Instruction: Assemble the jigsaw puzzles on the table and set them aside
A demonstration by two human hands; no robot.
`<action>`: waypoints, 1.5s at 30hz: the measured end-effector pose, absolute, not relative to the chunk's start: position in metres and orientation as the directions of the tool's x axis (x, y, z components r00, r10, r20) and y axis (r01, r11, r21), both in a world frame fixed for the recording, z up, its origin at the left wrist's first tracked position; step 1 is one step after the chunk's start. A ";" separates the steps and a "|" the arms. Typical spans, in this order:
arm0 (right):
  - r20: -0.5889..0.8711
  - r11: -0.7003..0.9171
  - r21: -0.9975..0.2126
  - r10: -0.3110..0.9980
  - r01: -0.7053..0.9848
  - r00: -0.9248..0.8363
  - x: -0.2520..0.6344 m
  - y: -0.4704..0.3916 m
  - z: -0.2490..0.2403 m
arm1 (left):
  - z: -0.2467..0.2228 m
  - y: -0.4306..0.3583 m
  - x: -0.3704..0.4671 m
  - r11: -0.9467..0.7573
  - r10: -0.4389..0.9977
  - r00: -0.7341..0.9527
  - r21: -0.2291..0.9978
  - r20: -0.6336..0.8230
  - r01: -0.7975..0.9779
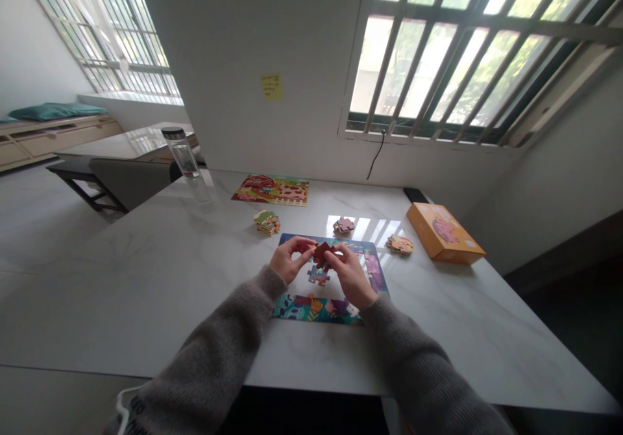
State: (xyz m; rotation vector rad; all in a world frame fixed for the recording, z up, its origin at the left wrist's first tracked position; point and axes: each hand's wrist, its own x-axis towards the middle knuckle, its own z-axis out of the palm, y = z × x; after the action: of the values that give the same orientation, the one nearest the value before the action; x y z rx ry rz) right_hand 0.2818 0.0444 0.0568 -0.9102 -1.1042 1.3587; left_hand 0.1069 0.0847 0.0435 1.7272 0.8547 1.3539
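Both hands meet over a partly assembled jigsaw puzzle [311, 313] on the white marbled table. My left hand [291, 260] pinches the left side of a dark red puzzle piece [322, 250]. On the piece's other side, my right hand [351, 275] grips it between thumb and fingers. Just below the held piece, a small blue and red joined section [318, 276] lies inside the puzzle's border. The border is teal along the near side and purple on the right. My hands cover parts of the puzzle's left and right sides.
Puzzle pieces are stacked at left [267, 223], centre [344, 226] and right [400, 245]. Behind lies a farm picture [272, 190]. An orange box [444, 234] and a black flat object [415, 195] stand right; a glass bottle [183, 156] stands at the back left.
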 end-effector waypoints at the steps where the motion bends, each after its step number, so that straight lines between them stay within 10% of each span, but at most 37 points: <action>1: 0.061 0.027 -0.957 0.992 -0.289 -0.108 0.282 0.044 0.056 | 0.044 0.085 0.107 -0.471 0.866 0.215 0.881 0.452 0.044; 24: 0.068 0.033 -0.988 0.969 -0.149 -0.236 0.280 0.039 0.059 | 0.050 0.086 0.105 -0.384 0.908 0.189 0.923 0.375 0.013; 36: 0.049 0.038 -0.998 0.977 -0.055 -0.210 0.280 0.042 0.048 | 0.054 0.079 0.079 -0.806 0.592 0.508 0.449 0.626 0.385; 41: 0.234 0.262 -0.938 0.962 0.228 -0.141 0.294 0.048 0.052 | 0.042 0.097 0.054 -0.763 0.644 0.490 0.452 0.587 0.462; 45: 0.393 0.497 -0.613 0.866 0.614 -0.309 0.306 0.049 0.048 | 0.028 0.110 0.030 -0.710 0.702 0.485 0.456 0.521 0.537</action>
State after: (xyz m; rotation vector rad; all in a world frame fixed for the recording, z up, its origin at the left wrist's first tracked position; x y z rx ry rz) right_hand 0.3058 0.0494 0.0480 -1.2117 -2.0401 0.4599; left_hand 0.0303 0.1096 0.0284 2.5000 1.0627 1.0388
